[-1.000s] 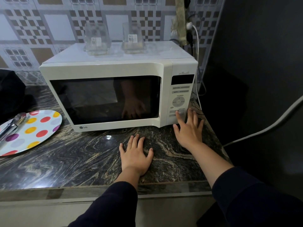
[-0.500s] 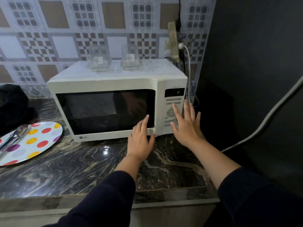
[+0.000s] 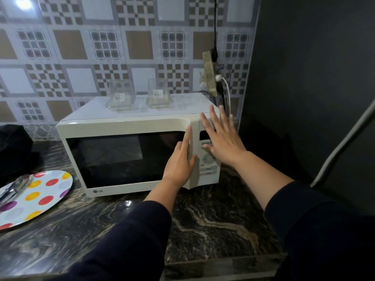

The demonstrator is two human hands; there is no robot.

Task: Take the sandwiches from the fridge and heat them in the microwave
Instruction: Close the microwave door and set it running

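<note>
Here, the fingers [image 3: 187, 138] of the left hand [image 3: 179, 161] lie straight and close together, pointing up along the right edge of the microwave door [image 3: 129, 157], the fingertips at the upper corner of the dark window and the thumb out to the right against the door's pale border; whether the palm presses the door or only rests near it cannot be told. The right hand [image 3: 224, 141] is spread wide, its fingers [image 3: 214, 116] straight and apart, fanned over the control panel [image 3: 209, 159] and reaching past the top front edge of the microwave [image 3: 125, 126], with the thumb low by the upper buttons; neither hand holds anything. Both forearms come out of dark sleeves [image 3: 129, 240] across the veined dark stone counter [image 3: 213, 224]. The white microwave stands on that counter against a patterned tile wall [image 3: 101, 47], its door closed and its window dark, so nothing inside can be made out, and the sandwiches are not visible in this view. Two clear glass containers [image 3: 121, 96] with small labels sit side by side on top of the microwave. To the left, a white plate with coloured dots [image 3: 40, 197] rests on the counter with metal cutlery [image 3: 12, 189] lying across its left part. A power strip [image 3: 211, 76] hangs on the wall just behind the microwave's right rear corner, with a white cable [image 3: 227, 94] plugged in.
</note>
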